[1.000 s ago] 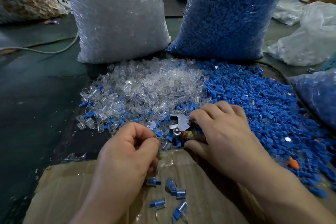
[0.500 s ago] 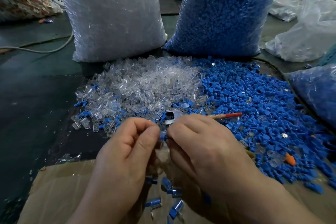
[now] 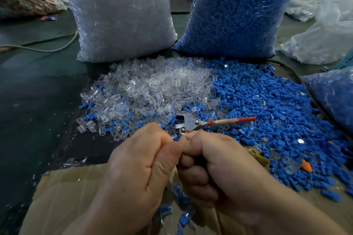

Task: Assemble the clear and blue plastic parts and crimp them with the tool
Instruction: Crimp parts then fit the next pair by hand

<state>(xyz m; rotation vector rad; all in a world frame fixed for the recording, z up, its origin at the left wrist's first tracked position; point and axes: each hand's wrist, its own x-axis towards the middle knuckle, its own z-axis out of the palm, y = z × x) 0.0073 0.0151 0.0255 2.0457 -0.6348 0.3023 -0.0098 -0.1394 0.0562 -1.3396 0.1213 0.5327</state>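
My left hand pinches a small blue plastic part between thumb and fingers; most of the part is hidden. My right hand grips the lower handle of the metal crimp tool, whose red-tipped upper handle sticks out to the right. The tool's jaws sit just above my fingertips, close to the pinched part. Behind them lie a heap of clear parts and a heap of blue parts. Several assembled blue-and-clear pieces lie on the cardboard under my hands.
A large bag of clear parts and a large bag of blue parts stand at the back. Flat cardboard lies at the front. Another blue bag sits at right, white bags beyond. A cable runs across the dark floor at left.
My right hand lifted the crimp tool off the pile and brought it up to my left hand. The tool's red handle now shows, swung open to the right.
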